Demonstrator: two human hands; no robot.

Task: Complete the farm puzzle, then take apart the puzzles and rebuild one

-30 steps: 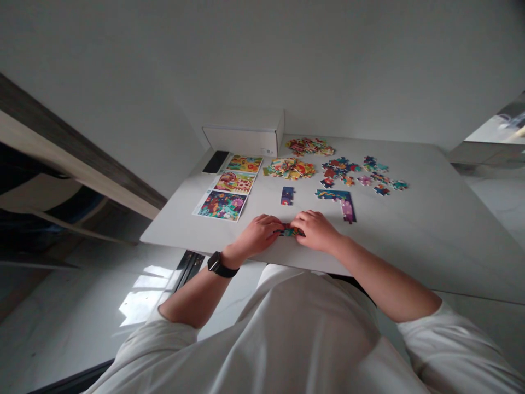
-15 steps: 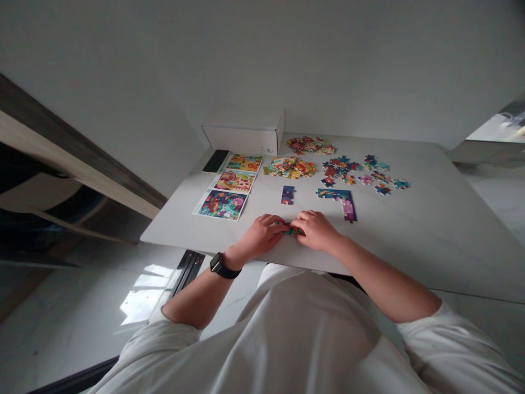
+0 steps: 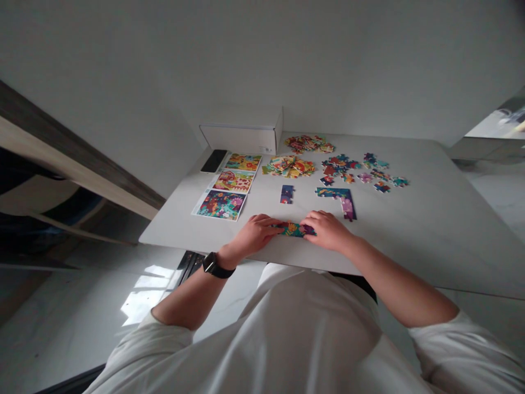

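Note:
A strip of joined jigsaw puzzle pieces (image 3: pixel 292 229), green with orange and purple patches, lies near the table's front edge. My left hand (image 3: pixel 257 232) closes over its left end, fingertips on the pieces. At the right end, my right hand (image 3: pixel 326 229) has its fingers bent over the strip, covering part of it. Just beyond my hands is a small dark blue joined section (image 3: pixel 287 193). An L-shaped section of joined pieces (image 3: pixel 348 202), blue and purple, sits farther right.
Loose dark pieces (image 3: pixel 340 165) are scattered at the back right. Two piles, one yellowish (image 3: pixel 289 166) and one reddish (image 3: pixel 308 144), lie behind. Three picture sheets (image 3: pixel 221 205), a phone (image 3: pixel 214 161) and a white box (image 3: pixel 238 137) occupy the table's left side.
My hands have spread apart along the strip, the left one moving left and the right one right. More of the joined pieces now shows between them.

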